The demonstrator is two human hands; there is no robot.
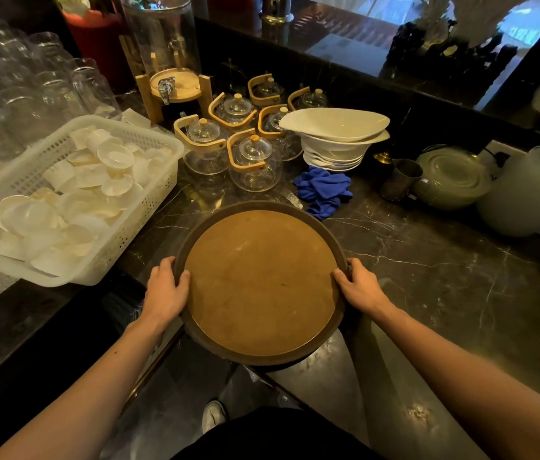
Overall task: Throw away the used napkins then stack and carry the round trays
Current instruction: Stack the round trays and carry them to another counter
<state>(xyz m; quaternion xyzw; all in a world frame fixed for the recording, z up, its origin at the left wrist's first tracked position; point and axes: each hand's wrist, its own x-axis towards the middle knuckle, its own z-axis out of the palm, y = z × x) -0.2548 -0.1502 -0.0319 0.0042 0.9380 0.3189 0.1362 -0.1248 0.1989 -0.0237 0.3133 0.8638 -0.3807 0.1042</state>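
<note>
a: holding what?
b: left hand [165, 287] and right hand [359, 287] each clamp opposite rims of the round tray [262, 280], near edge of the dark counter [427, 260].
a: neighbours?
b: white basket [102, 260] left, blue cloth [323, 190] far side.

A dark marble tabletop [427, 254] carries a white perforated basket [149, 207] at the left, full of small white cups [72, 197]. Behind it stand rows of clear drinking glasses [29, 94]. A glass drink dispenser [162, 44] sits on a wooden stand. Near it cluster 6 glass teapots [255, 161] with wooden handles. To their right rises a stack of white bowls [335, 137], with a crumpled blue cloth [323, 190] just in front. Farther right are a metal jug [401, 179] and a stack of green plates [454, 177].
</note>
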